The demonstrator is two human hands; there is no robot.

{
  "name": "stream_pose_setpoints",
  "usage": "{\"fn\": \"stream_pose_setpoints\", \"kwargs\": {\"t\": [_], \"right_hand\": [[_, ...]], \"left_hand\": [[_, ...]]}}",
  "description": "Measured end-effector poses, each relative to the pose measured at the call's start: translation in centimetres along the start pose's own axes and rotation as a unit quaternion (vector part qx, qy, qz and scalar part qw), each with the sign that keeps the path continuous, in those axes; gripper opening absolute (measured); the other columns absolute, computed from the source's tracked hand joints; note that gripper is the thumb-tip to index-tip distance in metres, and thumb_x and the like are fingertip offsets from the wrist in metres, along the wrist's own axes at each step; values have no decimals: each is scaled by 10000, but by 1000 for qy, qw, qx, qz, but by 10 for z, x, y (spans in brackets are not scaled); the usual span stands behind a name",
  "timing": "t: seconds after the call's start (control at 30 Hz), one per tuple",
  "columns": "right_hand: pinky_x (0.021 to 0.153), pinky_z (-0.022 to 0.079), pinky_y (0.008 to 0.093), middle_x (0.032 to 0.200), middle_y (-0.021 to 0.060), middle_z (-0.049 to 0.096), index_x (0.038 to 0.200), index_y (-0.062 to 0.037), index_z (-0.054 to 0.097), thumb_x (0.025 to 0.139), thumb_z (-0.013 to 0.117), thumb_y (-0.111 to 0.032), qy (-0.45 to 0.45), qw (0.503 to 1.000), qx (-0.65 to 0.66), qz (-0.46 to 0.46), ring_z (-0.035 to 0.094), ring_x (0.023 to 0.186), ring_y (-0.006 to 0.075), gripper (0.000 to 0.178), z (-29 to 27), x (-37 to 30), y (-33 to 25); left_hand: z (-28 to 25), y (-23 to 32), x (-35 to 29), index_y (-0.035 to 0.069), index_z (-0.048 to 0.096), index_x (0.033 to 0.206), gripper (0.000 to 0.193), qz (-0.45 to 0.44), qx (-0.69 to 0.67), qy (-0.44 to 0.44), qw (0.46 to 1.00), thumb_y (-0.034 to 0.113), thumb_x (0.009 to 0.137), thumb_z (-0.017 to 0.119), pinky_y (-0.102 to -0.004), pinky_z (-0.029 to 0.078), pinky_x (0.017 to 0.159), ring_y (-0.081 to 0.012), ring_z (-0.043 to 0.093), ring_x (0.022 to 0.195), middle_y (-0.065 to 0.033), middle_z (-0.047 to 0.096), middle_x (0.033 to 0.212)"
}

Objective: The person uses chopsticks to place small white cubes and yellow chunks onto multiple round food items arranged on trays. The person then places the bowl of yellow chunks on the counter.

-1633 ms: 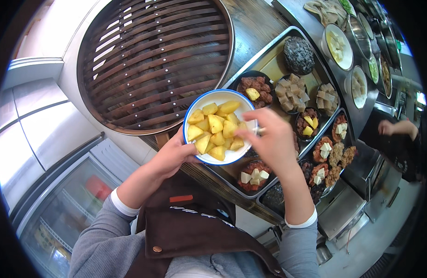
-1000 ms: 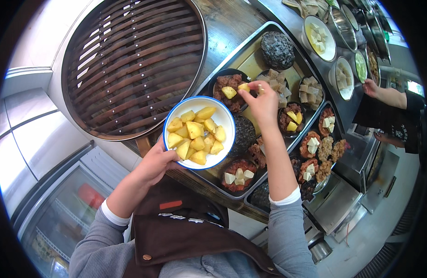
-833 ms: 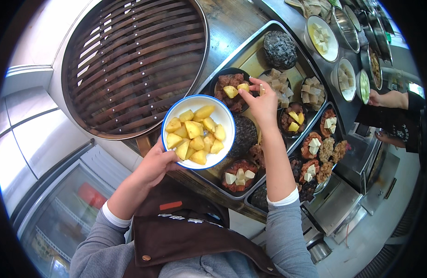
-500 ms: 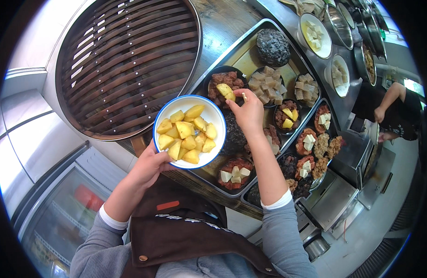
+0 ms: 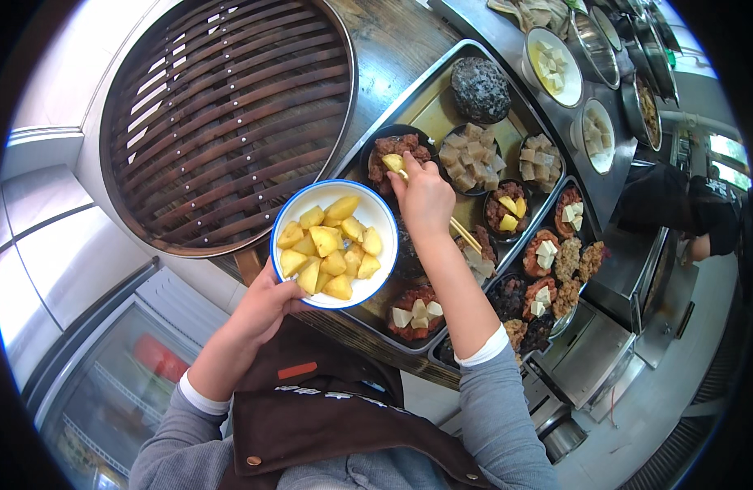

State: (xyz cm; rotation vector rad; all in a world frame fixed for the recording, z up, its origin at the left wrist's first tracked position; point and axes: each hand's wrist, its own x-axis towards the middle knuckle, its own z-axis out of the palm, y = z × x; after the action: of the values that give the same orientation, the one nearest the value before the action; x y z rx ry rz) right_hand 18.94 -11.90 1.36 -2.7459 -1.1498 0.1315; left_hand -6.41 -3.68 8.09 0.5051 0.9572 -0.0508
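Observation:
My left hand [image 5: 264,307] grips the near left side of a white bowl [image 5: 384,211] with a blue rim. Yellow potato chunks [image 5: 333,262] lie in it. My right hand [image 5: 426,202] is closed around wooden chopsticks [image 5: 468,235], whose back ends stick out behind the palm. Its fingertips are over a dark bowl of brown meat pieces [image 5: 410,144], right by a yellow chunk [image 5: 393,162] on the meat. Beyond the hand, a smaller dark bowl [image 5: 507,207] holds meat with yellow chunks on top. My right hand and forearm partly cover the bowls beneath.
A large round slatted steamer rack [image 5: 229,122] stands at left. The metal tray [image 5: 432,88] holds several dark bowls, some with translucent cubes [image 5: 472,155]. A second tray with meat bowls [image 5: 542,251] adjoins it. White bowls [image 5: 553,67] stand at far right; another person [image 5: 703,212] is beyond.
My right hand has shifted slightly left and turned, so the chopsticks' back ends now show. The bowl in my left hand is slightly lower. The other person has moved right.

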Motion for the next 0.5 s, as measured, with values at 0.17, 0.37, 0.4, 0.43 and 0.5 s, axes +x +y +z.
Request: {"fn": "stream_pose_setpoints", "kwargs": {"t": [0.17,0.37,0.4,0.43,0.5], "right_hand": [[619,524,391,827,84,637,1034,-134,718,777,731,-277,45,995,90,10,650,703,299,294,1,-1,9],[622,530,383,901,64,646,1057,-126,701,782,726,-220,80,991,104,-39,659,718,277,291,-5,10,19],[624,531,381,914,64,650,1070,-121,694,788,723,-225,77,992,87,-52,662,725,276,302,-2,11,20],[625,532,378,926,65,654,1084,-117,687,793,720,-230,74,993,70,-65,664,731,275,314,1,12,21],[630,535,372,951,66,660,1107,-110,675,803,713,-236,74,994,42,-71,669,743,272,331,4,10,22]], "left_hand": [[-3,1,-1,122,252,1456,739,1,-2,-2,1000,-77,791,503,-335,578,802,-217,602,1092,-102,489,1324],[-3,0,1,121,250,1460,738,3,-8,-7,1000,-66,794,508,-322,577,785,-210,609,1068,-100,487,1326],[-3,-1,1,121,250,1460,738,3,-11,-8,1000,-65,794,508,-320,577,783,-209,610,1065,-100,487,1327],[-3,0,1,119,250,1460,737,1,-8,-7,1000,-65,794,508,-323,576,786,-211,609,1069,-102,486,1329],[-3,1,1,116,250,1459,735,-2,-2,-7,1000,-65,795,507,-328,576,793,-216,607,1077,-105,483,1332]]}}
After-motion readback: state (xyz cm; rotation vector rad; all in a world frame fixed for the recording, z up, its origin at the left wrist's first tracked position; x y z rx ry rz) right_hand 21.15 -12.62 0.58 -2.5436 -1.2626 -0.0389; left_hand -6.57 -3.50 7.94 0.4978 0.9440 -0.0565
